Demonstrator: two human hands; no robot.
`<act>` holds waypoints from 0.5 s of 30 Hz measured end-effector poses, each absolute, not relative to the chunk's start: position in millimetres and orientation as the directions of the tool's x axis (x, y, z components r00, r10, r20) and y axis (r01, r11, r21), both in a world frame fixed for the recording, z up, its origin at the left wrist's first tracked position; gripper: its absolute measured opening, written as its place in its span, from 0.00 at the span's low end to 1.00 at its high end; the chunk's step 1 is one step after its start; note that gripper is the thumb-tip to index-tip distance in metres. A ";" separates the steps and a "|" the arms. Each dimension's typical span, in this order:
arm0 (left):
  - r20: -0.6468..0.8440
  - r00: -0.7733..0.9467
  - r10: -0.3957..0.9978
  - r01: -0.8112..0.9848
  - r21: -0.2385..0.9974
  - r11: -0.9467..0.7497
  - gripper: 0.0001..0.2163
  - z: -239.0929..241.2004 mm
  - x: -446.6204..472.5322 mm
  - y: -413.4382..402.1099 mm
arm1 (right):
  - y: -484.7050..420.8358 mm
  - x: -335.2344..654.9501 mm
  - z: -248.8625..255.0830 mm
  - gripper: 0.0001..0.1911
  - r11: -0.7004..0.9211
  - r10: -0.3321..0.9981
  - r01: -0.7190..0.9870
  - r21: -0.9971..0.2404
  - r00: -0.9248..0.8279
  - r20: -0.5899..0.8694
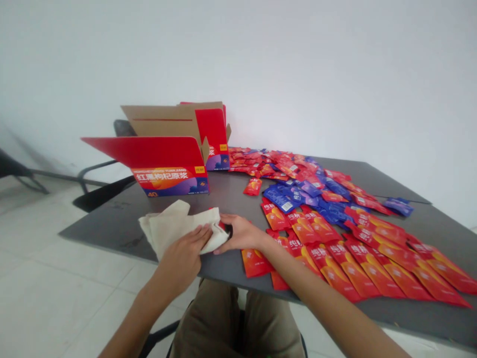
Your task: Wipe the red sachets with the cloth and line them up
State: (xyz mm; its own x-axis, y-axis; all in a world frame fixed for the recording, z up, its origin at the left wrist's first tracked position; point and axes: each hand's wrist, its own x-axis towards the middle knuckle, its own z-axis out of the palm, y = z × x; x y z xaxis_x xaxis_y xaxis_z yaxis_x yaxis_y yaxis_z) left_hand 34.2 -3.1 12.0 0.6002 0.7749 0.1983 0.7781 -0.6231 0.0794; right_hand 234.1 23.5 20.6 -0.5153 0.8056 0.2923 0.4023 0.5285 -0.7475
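Observation:
A cream cloth (169,223) lies bunched and partly folded near the front edge of the grey table. My left hand (191,252) grips it from the near side, fingers closed over the fabric. At the cloth's right end, my right hand (241,232) is closed around a red pouch (225,227), its thumb below and its fingers above. Only a small red and dark bit of that pouch shows; the cloth and fingers cover the rest. Just right of my right hand, several red-orange pouches (335,268) lie in overlapping rows along the front of the table.
Two open cartons, a nearer one (171,181) and a farther one (218,134), stand at the back left with flaps raised. A heap of red pouches (276,164) and blue pouches (285,196) spreads across the back right. Black chairs (100,191) stand left of the table (122,226).

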 end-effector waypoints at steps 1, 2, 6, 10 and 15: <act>0.199 0.603 0.772 0.776 0.078 -0.626 0.31 10.4 32.2 -7.0 | 24.4 234.0 19.8 0.36 0.555 0.788 0.386 -0.737 -0.528 0.317; 0.196 0.602 0.774 0.777 0.080 -0.624 0.31 10.3 31.9 -9.1 | 24.8 234.1 19.4 0.37 0.568 0.777 0.374 -0.733 -0.537 0.329; 0.170 0.569 0.805 0.805 0.086 -0.587 0.29 19.8 42.4 -0.3 | 22.7 234.7 20.7 0.30 0.497 0.817 0.397 -0.772 -0.513 0.263; 0.160 0.580 0.799 0.800 0.077 -0.596 0.29 20.3 42.1 -1.5 | 22.0 234.5 21.0 0.32 0.477 0.831 0.406 -0.780 -0.496 0.250; 0.184 0.606 0.774 0.776 0.082 -0.626 0.30 14.2 35.6 -11.6 | 24.6 233.9 19.2 0.35 0.566 0.773 0.348 -0.747 -0.539 0.335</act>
